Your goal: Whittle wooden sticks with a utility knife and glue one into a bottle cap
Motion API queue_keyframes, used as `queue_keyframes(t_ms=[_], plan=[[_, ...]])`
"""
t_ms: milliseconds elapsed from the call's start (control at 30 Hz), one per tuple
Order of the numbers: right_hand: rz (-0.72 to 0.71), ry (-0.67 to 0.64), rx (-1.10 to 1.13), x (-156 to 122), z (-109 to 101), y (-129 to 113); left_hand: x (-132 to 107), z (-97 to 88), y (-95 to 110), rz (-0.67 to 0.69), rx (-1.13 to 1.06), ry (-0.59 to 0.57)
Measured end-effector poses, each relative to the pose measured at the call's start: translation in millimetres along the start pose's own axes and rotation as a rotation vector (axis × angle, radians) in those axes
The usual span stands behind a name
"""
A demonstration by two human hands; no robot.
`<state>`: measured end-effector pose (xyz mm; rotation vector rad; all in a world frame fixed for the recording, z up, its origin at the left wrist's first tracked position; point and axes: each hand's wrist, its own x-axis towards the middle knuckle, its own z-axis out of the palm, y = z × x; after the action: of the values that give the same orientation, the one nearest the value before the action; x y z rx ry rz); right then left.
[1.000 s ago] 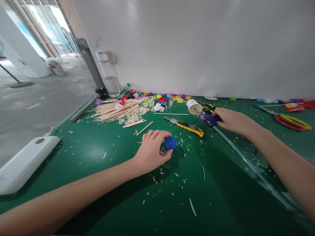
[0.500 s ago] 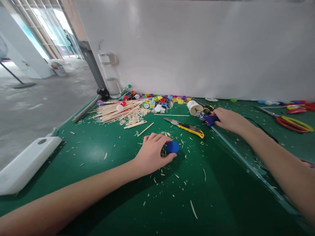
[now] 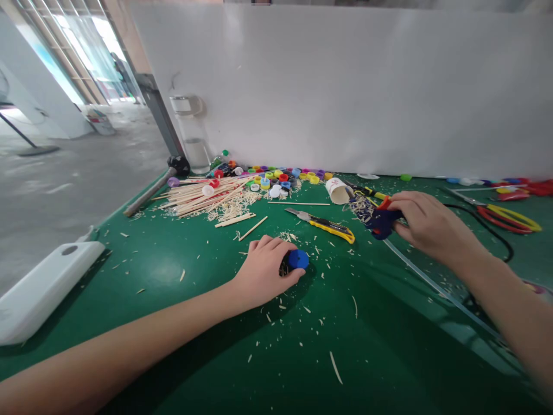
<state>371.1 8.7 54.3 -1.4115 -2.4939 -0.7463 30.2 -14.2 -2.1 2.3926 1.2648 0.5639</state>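
Note:
Thumb and fingers of my left hand (image 3: 259,274) are closed around a round blue bottle cap (image 3: 299,259), standing on edge low over the green table (image 3: 173,311). Something dark behind the cap is mostly hidden by the fingers. My right hand (image 3: 432,225) grips a dark blue glue gun (image 3: 383,223) with an orange trigger. Wood shavings cling to the gun's front, and a long clear glue stick (image 3: 425,276) trails from it. Between the hands lies a yellow utility knife (image 3: 330,226). A white paper cup (image 3: 337,191) rests on its side near the gun's tip.
Bamboo sticks (image 3: 203,199) and shavings lie at the back left, beside many coloured caps (image 3: 276,178). A hammer (image 3: 151,190) lies along the left edge near a white power bank-like block (image 3: 49,291). Red-yellow scissors (image 3: 505,216) and a black cord (image 3: 496,227) are at right. A white board stands behind.
My right hand has lifted the glue gun and drawn it slightly to the right, away from the cup. My left hand keeps hold of the blue cap, turned a little.

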Motion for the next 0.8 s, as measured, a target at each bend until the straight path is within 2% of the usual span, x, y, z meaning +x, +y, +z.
queue_keyframes(t_ms=[133,333,800], plan=[[-0.083,0.072,-0.089,3,-7,-6,-1,-1.6,0,0.005,0.003,-0.004],[-0.25,0.411,-0.184,5,-8,-13,0,2.1,-2,0.001,0.024,0.002],[-0.298,0.413,-0.213,3,-39,-44,1,4.2,-4,0.015,0.035,0.0]])
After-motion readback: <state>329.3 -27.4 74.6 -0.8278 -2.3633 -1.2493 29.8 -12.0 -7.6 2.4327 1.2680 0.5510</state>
